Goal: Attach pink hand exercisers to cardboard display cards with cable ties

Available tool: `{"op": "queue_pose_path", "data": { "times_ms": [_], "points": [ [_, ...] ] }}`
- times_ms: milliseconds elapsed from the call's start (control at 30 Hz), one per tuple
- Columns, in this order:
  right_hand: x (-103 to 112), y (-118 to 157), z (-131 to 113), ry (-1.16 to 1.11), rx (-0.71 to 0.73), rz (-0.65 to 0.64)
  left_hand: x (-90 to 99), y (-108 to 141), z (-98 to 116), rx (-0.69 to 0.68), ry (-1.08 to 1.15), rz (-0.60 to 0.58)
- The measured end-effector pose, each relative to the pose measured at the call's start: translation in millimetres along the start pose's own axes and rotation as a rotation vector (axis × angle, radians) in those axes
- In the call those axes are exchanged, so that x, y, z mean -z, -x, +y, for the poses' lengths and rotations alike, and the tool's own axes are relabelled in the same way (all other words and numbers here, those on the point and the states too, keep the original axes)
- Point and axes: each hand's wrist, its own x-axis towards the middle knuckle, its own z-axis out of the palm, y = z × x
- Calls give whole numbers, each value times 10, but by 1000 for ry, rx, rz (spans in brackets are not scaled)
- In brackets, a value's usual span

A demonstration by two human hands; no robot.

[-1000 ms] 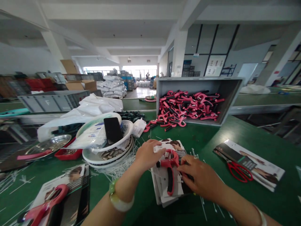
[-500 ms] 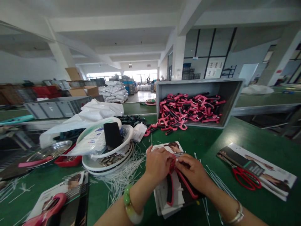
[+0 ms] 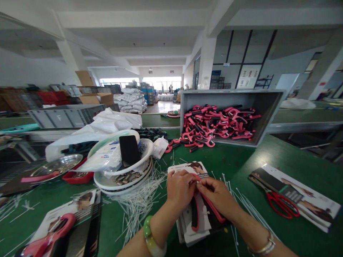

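We hold the red grip trainer [image 3: 194,214] steady on its printed card [image 3: 197,167], left hand [image 3: 180,189] closed, right fingers [image 3: 211,186] pinching its top, above the green bench [image 3: 241,160]

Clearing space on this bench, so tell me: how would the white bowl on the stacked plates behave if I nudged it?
The white bowl looks tilted, perched on the stacked plates and partly over small metal parts, so it would probably shift or tip easily. The black phone leaning inside could slide out. The plates look glazed, so they may chip if knocked.
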Motion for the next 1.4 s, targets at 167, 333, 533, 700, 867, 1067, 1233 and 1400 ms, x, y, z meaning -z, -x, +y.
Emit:
{"op": "queue_pose_path", "data": {
  "times_ms": [167, 333, 533, 700, 867, 1067, 1233, 1400],
  "points": [
    [-8, 6, 15, -8, 15, 24, -6, -6, -22, 8, 9, -21],
    [-11, 9, -2, -8, -19, 18, -11, -1, -17, 5, 17, -19],
    [-6, -23, -21, -26, -70, 2, -29, 16, -27, -11, 82, -42],
    [7, -86, -37, -53, -118, -51, 48, 45, -96, -44, 309, -116],
    [-15, -85, -9, -9, -93, -13, 62, 40, -114, -86, 352, -112],
    [-41, -29, 115, -10, 192, 142, -48, 52, -93, -205, 233, 175],
    [-16, -96, 59, 238, 250, 42, 2, 106, -11, -265, 171, 335],
    [-16, -184, 88, 326, 286, -14, 67, 160, 25, -280, 138, 294]
  ]
}}
